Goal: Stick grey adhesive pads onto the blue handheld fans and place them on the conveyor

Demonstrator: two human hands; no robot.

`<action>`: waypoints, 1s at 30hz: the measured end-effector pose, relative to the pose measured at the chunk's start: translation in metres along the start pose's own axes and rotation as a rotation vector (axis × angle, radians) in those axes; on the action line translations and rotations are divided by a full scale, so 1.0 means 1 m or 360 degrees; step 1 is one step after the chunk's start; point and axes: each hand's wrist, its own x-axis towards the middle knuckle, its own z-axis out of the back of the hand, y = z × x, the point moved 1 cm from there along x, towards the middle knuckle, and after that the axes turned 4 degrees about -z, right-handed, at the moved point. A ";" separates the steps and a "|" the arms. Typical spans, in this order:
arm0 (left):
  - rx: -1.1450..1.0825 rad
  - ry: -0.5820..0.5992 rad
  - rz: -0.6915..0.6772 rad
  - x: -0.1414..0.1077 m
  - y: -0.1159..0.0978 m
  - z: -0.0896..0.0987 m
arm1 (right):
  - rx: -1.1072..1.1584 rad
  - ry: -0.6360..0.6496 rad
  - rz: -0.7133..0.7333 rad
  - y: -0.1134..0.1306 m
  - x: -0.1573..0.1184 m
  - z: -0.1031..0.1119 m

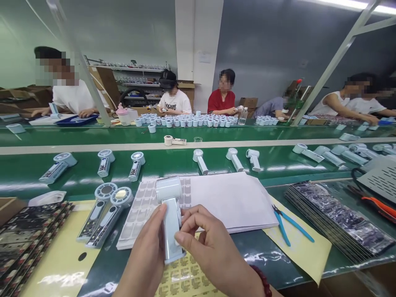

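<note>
A light blue handheld fan housing [171, 222] stands tilted upright in front of me, its round head at the top. My left hand [148, 247] is wrapped round the left side of its handle. On the right side, my right hand [207, 243] has its fingers curled, with thumb and forefinger pressed against the handle's edge. Anything small between those fingertips is hidden. Behind the housing lies a stack of white sheets [229, 198] with grey stickers on its left part. A yellowish sticker sheet [185, 276] lies under my hands.
Two fans [103, 222] with exposed circuit boards lie at left, beside stacked circuit boards [27, 235]. Blue-handled cutters [289, 227] rest on yellow paper [312, 255]; more stacked boards [337, 218] lie right. Fans line the green conveyor [167, 165]. Several people work across it.
</note>
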 end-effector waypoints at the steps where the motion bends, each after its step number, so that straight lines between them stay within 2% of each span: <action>1: -0.0002 -0.0020 -0.0008 0.001 -0.001 -0.001 | -0.0022 0.0005 -0.0012 0.000 0.002 0.000; 4: -0.0025 0.0006 -0.0007 0.003 -0.005 -0.003 | -0.0143 0.0002 0.0018 -0.002 0.005 -0.001; 9: -0.0012 0.0422 0.0022 -0.002 -0.012 -0.003 | -0.0386 -0.0089 0.0378 -0.007 0.012 -0.004; 11: 0.0067 0.0550 -0.0021 -0.005 -0.015 -0.001 | -0.0271 -0.0099 0.0332 -0.009 0.019 -0.003; 14: 0.0151 0.0604 0.0036 0.003 -0.023 0.001 | -0.0214 -0.0154 0.0152 -0.012 0.036 0.007; 16: 0.0320 0.0599 -0.0003 0.023 -0.034 -0.001 | -0.0382 -0.0233 0.0094 -0.014 0.052 0.018; 20: 0.1140 0.0500 -0.0443 0.098 -0.060 -0.019 | -0.0860 -0.0286 0.0011 -0.025 0.091 0.038; 23: 0.1488 0.0300 -0.0613 0.163 -0.068 -0.040 | -0.1254 -0.0259 -0.0074 -0.037 0.119 0.038; 25: 0.1726 0.0202 -0.0702 0.197 -0.066 -0.053 | -0.1448 -0.0231 -0.0102 -0.043 0.133 0.032; 27: 0.1926 0.0144 -0.0781 0.219 -0.063 -0.062 | -0.1575 -0.0220 -0.0109 -0.049 0.142 0.027; 30: 0.2149 0.0089 -0.0899 0.233 -0.062 -0.066 | -0.1639 -0.0225 -0.0085 -0.054 0.147 0.027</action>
